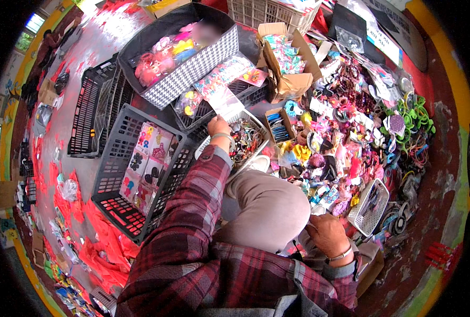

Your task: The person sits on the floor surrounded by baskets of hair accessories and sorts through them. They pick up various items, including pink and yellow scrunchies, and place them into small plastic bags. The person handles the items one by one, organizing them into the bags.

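My left hand [219, 126] reaches forward to the back corner of a white plastic basket [256, 119]. Its fingers are closed at the white lower end of a clear plastic packet [225, 79] of small colourful pieces, which stretches away over a black crate. Inside the basket lies a jumble of small dark and coloured accessories [244, 138]. Low on the right, my right hand [328, 235] is beside my bent knee with its fingers curled in; whatever they may hold is hidden. A heap of hair accessories [346, 137] spreads beyond it.
A grey crate [102, 177] with carded hair clips stands left. Beyond are a houndstooth-patterned bin [193, 71] of bright items and an open cardboard box [297, 82] of packets. A small white basket [355, 216] lies right, below green hair bands [415, 124]. Red sheeting [100, 238] covers floor.
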Demonstrator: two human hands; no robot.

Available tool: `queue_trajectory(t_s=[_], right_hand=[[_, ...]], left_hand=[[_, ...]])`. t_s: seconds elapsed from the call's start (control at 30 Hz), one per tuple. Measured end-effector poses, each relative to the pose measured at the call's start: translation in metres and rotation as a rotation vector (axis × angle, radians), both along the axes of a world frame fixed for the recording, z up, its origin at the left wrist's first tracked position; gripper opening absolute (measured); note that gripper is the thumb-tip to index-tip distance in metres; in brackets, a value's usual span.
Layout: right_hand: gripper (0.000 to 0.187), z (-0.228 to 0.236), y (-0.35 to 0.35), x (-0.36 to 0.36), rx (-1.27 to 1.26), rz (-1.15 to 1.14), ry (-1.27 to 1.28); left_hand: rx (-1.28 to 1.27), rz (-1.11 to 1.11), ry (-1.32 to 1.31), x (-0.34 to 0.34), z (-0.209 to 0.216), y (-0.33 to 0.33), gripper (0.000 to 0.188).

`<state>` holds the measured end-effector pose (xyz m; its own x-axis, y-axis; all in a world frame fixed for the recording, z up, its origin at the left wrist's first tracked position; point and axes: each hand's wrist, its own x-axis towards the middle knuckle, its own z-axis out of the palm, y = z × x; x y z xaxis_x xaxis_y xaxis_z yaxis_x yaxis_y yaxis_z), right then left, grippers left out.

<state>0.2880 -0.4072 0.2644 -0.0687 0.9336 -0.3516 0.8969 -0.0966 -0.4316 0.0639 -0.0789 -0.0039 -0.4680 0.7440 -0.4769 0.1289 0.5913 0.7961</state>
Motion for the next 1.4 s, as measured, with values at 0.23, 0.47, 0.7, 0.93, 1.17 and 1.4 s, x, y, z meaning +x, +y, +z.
queue_trajectory(t_s=[0.23,0.47,0.7,0.93,1.17,1.4], right_hand=[[0.019,-0.002,-0.004,0.002,0.023,0.005,0.004],[0.018,-0.001,-0.002,0.002,-0.034,0.015,-0.020],[0.019,-0.002,-0.004,0.002,-0.005,0.003,0.004],[0.019,0.001,-0.002,0.000,0.001,0.008,0.019],[0.017,0.002,-0.003,-0.001,-0.031,0.037,-0.049],[0.021,0.000,-0.004,-0.001,-0.038,0.038,-0.042]], left_hand=[[0.155,-0.134,0.359,-0.008,0.035,-0.012,0.023],[-0.146,0.135,-0.282,-0.006,0.007,0.001,0.034],[-0.097,0.162,-0.562,-0.006,-0.004,0.012,0.018],[-0.211,-0.226,-0.142,-0.002,0.008,0.015,0.014],[-0.056,-0.580,0.351,-0.005,0.062,0.012,0.021],[0.024,0.123,-1.145,-0.014,-0.009,0.023,0.016]])
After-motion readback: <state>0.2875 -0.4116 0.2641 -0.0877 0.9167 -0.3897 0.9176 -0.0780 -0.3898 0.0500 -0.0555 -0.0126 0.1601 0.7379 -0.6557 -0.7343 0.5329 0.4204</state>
